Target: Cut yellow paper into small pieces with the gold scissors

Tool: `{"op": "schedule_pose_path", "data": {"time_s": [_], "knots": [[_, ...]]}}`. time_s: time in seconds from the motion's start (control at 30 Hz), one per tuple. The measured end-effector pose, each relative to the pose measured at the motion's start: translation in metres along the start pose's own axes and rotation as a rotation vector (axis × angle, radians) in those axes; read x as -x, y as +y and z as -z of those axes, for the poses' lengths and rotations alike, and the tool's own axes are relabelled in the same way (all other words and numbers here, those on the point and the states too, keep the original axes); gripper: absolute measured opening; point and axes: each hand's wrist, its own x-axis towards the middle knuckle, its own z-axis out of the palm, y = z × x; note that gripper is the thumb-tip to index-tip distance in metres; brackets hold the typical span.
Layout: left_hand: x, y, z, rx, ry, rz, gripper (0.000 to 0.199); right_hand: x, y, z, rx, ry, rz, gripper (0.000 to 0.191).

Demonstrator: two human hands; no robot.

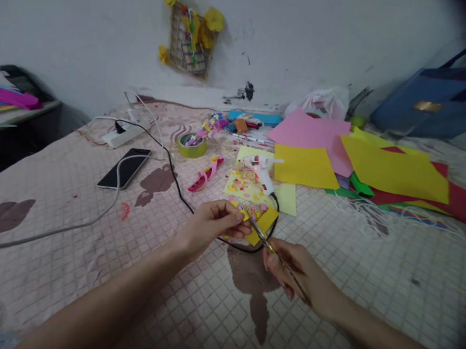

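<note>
My left hand [220,220] pinches a small piece of yellow paper [244,214] between thumb and fingers. In my right hand [296,270] is a pair of scissors [262,237], its blades pointing up and left to the yellow piece. Whether the blades touch the paper I cannot tell. Just beyond, a larger yellow paper scrap [264,224] lies on the table among small pink and yellow cuttings. Behind it a white glue gun [262,175] with a red light rests on a pale yellow sheet [286,200] strewn with more cuttings.
A black cord [183,196] loops around the work spot. To the left are a phone [125,168], a power strip [124,135] and a grey cable [117,189]. A tape roll [192,144] and a red strip [205,174] lie ahead; coloured sheets [394,167] and white string [367,216] lie right.
</note>
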Motion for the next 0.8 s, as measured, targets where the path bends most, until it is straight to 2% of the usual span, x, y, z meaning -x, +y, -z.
{"op": "schedule_pose_path", "data": {"time_s": [0.57, 0.8], "knots": [[0.0005, 0.002, 0.0004, -0.004, -0.007, 0.006, 0.022, -0.0001, 0.0004, -0.0022, -0.036, -0.008, -0.019, 0.046], [-0.0007, 0.0064, 0.0065, -0.079, -0.044, 0.019, 0.02, -0.0005, 0.0035, -0.0015, -0.081, 0.043, -0.049, 0.042]]}}
